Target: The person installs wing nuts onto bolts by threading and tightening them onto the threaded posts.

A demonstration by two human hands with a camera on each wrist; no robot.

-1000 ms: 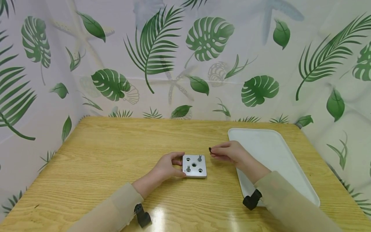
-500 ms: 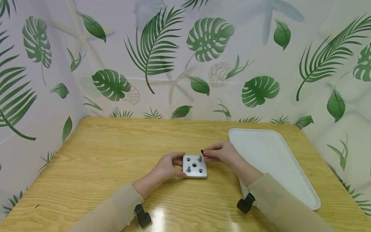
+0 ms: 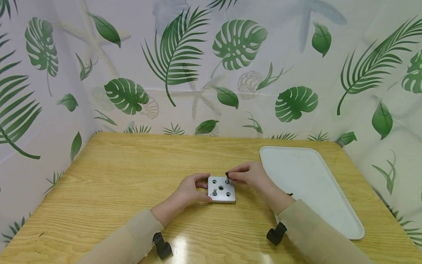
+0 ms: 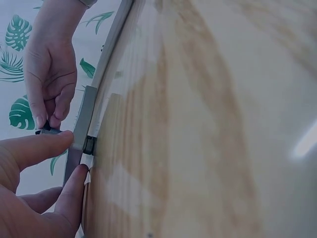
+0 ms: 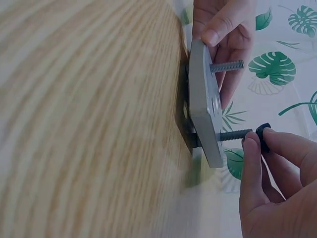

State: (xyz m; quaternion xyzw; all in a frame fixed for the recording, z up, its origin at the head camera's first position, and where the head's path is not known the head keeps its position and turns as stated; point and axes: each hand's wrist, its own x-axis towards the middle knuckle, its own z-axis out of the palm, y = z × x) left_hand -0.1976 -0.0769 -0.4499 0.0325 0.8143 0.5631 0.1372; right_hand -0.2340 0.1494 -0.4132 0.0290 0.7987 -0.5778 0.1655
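A square silver metal plate [image 3: 221, 198] with several holes stands just off the table in the head view. Two threaded bolts rise from it, the near bolt [image 3: 214, 191] and the far bolt [image 5: 237, 134]; dark bolt heads show beneath in the wrist views. My left hand [image 3: 189, 190] grips the plate's left side between thumb and fingers. At the far right corner, my right hand [image 3: 250, 176] pinches a small black nut [image 5: 263, 136] between thumb and fingertips. In the right wrist view the nut sits at the tip of the far bolt; whether its thread is engaged is unclear.
A white tray [image 3: 310, 172] lies on the right of the wooden table [image 3: 148, 157], partly under my right forearm. Part of a small dark thing [image 3: 290, 194] shows on the tray beside that forearm. A leaf-printed cloth [image 3: 197, 73] hangs behind the table and at its sides.
My right hand has moved left with the black nut, from beside the plate to the top of the far bolt. My left hand and the plate have stayed in place.
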